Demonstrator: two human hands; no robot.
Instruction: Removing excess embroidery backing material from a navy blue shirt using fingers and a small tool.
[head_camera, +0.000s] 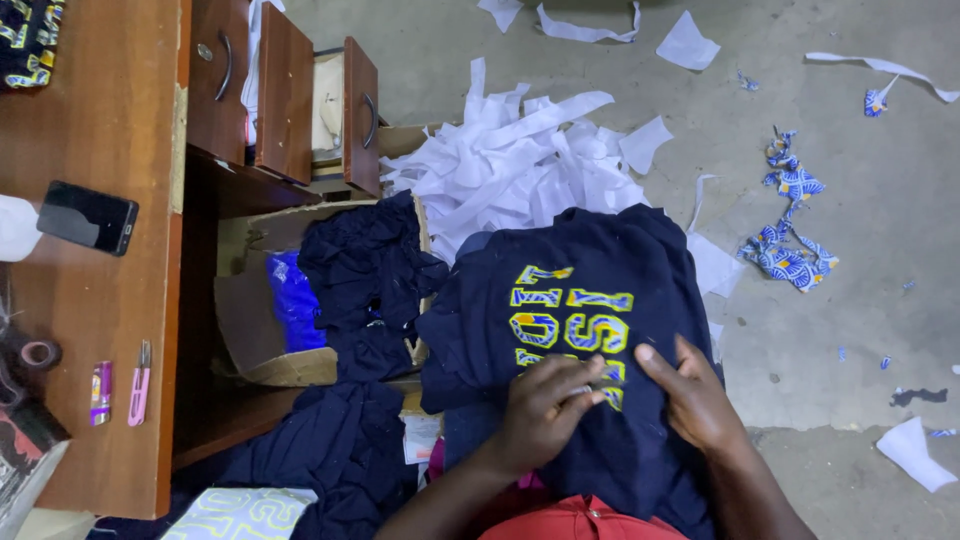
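Down at the lettering: left hand (548, 398) curled, fingers (585, 385) bunched and pinching at something small on the appliqué letters (570, 318) — a thread or a bit of backing, too small to tell. Right hand (697, 395) flat beside it, fingers spread only slightly, thumb (655, 362) pressed onto the cloth just right of the pinch, holding nothing, only pinning the fabric down.

Underneath both, a navy shirt (590, 260) draped over the lap, yellow-and-blue patterned letters running in rows directly ahead of the fingertips, the nearest letter touching the left hand's fingertips. Long axis of the garment running away from the body, hem end toward the wrists, far end toward the floor. Left hand nearer the lettering; right hand at its edge.

Farther out to the left of the fingers, a cardboard box (262, 340) stuffed with more dark garments (365, 275) and a blue plastic bag (295, 300). Beyond that, a wooden desk (100, 120) with open drawers (350, 110), carrying a black phone (88, 217), a roll of tape (40, 353) and pink snips (139, 383).

Ahead of the fingers, past the shirt, a heap of white paper scraps (520, 160) on the concrete floor (860, 250); to the right, well apart, blue patterned fabric offcuts (790, 225).
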